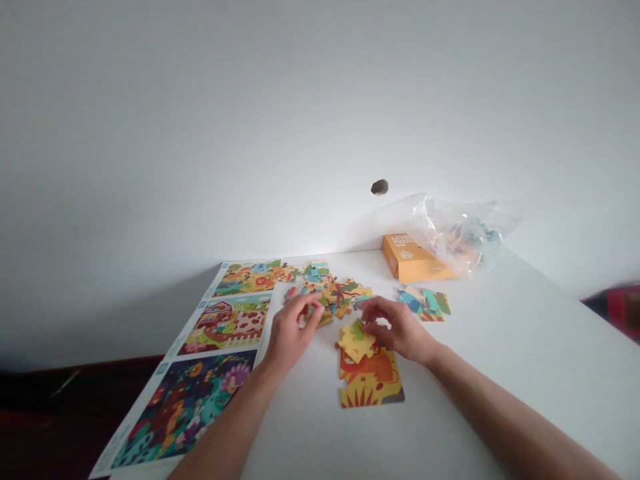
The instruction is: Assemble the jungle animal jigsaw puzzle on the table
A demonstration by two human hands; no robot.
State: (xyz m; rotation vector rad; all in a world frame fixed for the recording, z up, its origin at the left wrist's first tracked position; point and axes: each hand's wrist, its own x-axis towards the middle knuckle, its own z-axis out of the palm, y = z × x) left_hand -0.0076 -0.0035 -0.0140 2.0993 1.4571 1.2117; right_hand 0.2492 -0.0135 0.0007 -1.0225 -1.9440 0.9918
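My right hand (397, 328) pinches a yellow puzzle piece (357, 341) with a green patch at its edge. That piece is over the top of a joined puzzle section (373, 383) showing an orange lion on yellow grass, and it covers part of the section. I cannot tell whether the piece is fitted or only lying above. My left hand (295, 327) hovers at the near left side of a heap of loose puzzle pieces (345, 293). Its thumb and forefinger are curved and slightly apart, with nothing visible between them.
Left of my hands lies a sheet with three pictures: a lion scene (250, 277), a farm (227, 323) and a dark night scene (187, 407). Joined pieces (430, 303) lie at right. Behind stand an orange puzzle box (413, 260) and a clear plastic bag (465, 233), against the wall.
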